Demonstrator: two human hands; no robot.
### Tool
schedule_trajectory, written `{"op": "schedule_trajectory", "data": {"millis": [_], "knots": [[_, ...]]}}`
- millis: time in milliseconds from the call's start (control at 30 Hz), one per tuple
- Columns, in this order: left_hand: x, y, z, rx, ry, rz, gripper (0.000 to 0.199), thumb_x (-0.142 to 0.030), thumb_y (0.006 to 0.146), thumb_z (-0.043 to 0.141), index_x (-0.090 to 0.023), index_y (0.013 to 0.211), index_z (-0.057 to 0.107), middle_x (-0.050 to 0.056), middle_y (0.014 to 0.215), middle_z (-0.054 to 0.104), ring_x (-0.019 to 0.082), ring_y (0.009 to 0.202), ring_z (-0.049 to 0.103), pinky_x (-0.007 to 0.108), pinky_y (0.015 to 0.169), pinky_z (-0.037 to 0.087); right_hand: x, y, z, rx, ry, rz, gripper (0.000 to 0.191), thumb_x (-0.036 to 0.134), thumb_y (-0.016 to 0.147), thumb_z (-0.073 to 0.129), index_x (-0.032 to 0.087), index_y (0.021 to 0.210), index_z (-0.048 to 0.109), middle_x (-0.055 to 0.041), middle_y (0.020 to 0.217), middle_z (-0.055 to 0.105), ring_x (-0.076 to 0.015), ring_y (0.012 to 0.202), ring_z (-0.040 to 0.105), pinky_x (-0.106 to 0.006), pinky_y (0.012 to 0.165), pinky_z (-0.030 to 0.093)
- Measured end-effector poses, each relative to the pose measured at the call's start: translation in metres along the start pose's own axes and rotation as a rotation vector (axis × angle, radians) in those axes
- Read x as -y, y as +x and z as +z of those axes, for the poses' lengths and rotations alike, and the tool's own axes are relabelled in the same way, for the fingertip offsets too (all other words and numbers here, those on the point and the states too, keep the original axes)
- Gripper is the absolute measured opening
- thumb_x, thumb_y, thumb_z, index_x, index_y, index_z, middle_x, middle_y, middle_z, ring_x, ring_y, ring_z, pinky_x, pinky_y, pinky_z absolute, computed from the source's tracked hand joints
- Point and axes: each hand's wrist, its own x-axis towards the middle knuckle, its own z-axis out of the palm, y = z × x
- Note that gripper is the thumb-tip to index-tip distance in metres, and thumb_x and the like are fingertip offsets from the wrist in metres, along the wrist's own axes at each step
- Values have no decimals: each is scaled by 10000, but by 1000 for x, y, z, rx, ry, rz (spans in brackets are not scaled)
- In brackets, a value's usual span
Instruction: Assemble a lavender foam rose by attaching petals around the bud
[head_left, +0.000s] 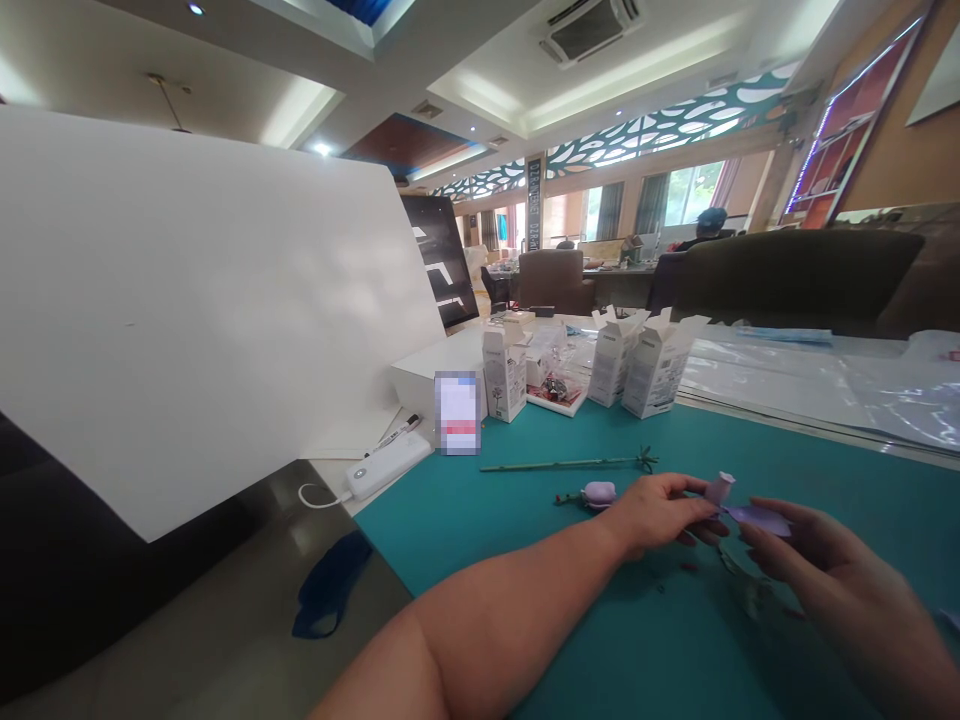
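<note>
My left hand (664,508) is closed with its fingertips on a small lilac tube-like flower piece (720,488), held above the teal mat. Close on its right, my right hand (817,560) pinches a flat lilac petal (763,520) between thumb and fingers. The two lilac pieces meet or nearly meet; which, I cannot tell. A lilac flower bud (599,493) with a short green-and-red stem lies left of my left hand. Behind it rests a long green stem (559,466) with a small leafy tip. Blurred green leaf pieces (746,580) show below my hands.
Open white boxes (651,368) stand at the back of the teal mat (420,510), beside a white tray (559,402) of small parts. A phone-like screen (457,413) leans at the left, near a white power bank (388,466) and a marker. A large white panel (225,300) rises further left.
</note>
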Motion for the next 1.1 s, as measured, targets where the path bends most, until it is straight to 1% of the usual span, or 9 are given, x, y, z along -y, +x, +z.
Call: {"op": "schedule_trajectory", "data": {"millis": [167,267,367,467,600,767,900,967,1100], "knots": [[1,0,-1,0,-18,21,384,-280,795,618,-146,1155,608,43,793,649,81,627,572,209,622,418,-3,1,-1,-8,10,-19,569,563,461,670,192,892,648,-76,675,690,-276,646,636,-332,475,463],[1,0,-2,-7,0,45,375,-295,791,618,-155,1139,612,35,781,650,86,637,580,212,628,421,-13,4,2,-20,55,-92,562,562,509,680,180,920,649,-70,688,684,-252,625,625,-328,484,469],[0,0,-2,-19,32,71,351,-299,801,602,-154,1120,608,35,785,655,81,640,577,207,630,412,-25,8,6,-79,78,-201,526,558,597,662,179,961,643,-56,708,671,-216,622,610,-300,487,459],[-3,-1,-2,-10,46,94,337,-290,791,612,-151,1097,611,46,806,665,89,662,582,225,665,423,-30,11,8,-94,73,-235,489,532,641,660,178,978,644,-37,700,651,-187,596,587,-291,495,456],[-4,-1,-3,-11,47,111,360,-330,780,630,-151,1092,615,58,838,674,98,672,588,231,660,418,-25,9,7,-75,112,-270,465,510,653,656,170,970,640,-18,689,631,-161,587,559,-291,530,457],[-3,1,-5,8,48,132,414,-368,765,654,-167,1125,615,68,854,688,120,693,607,247,666,428,-17,4,7,-69,100,-246,444,477,655,651,168,973,641,-7,673,609,-152,568,528,-274,487,424],[-5,0,-5,9,85,149,413,-363,772,651,-165,1133,616,67,835,692,129,710,618,251,682,431,-20,7,8,-67,117,-281,424,466,670,649,167,971,637,-14,693,617,-159,615,539,-289,555,435],[-7,-1,-5,6,107,156,404,-347,783,641,-162,1140,612,63,825,691,126,706,617,249,683,434,-23,9,7,-46,117,-292,419,456,678,651,167,980,631,-19,711,626,-163,638,551,-297,588,444],[-8,-3,-4,3,141,176,380,-304,802,616,-155,1152,604,59,828,688,120,704,613,243,678,438,-27,14,4,-3,66,-312,397,442,688,668,176,981,632,-22,736,645,-164,650,564,-297,607,455]]}}
